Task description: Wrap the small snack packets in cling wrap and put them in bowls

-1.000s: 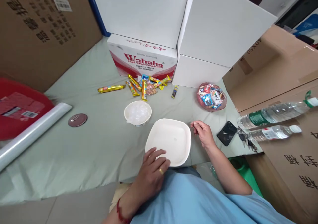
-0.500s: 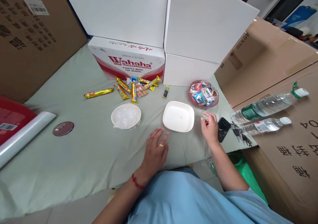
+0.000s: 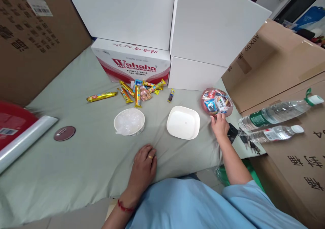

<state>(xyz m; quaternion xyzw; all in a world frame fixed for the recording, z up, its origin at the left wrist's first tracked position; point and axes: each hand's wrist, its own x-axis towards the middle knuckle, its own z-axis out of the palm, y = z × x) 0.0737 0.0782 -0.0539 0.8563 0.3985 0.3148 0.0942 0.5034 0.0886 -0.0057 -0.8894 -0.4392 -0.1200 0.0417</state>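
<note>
My right hand [image 3: 220,126] is at the near rim of a dark pink, see-through bowl [image 3: 229,112], its fingertips closed on the edge. In the bowl lie several wrapped snacks [image 3: 220,102]. My left hand [image 3: 144,163], with a ring on one finger, rests palm down on the cloth, fingers stretched out and holding nothing. Between the hands, farther in, stands a white rectangular plastic tub [image 3: 183,122] with nothing in it. A round white tub [image 3: 129,121] with clear plastic film in it stands beyond my left hand.
Several yellow-wrapped snack sticks [image 3: 137,96] lie before the Wahaba box [image 3: 134,65]. A small dark packet [image 3: 171,95] lies alone. A brown round lid [image 3: 64,133] is at left. Two water bottles [image 3: 281,112], keys [image 3: 247,139] and a black phone [image 3: 232,133] are at right.
My right hand has moved forward onto the bowl's rim, and the bowl has shifted slightly right. My left hand has drawn back and left, settling on the cloth.
</note>
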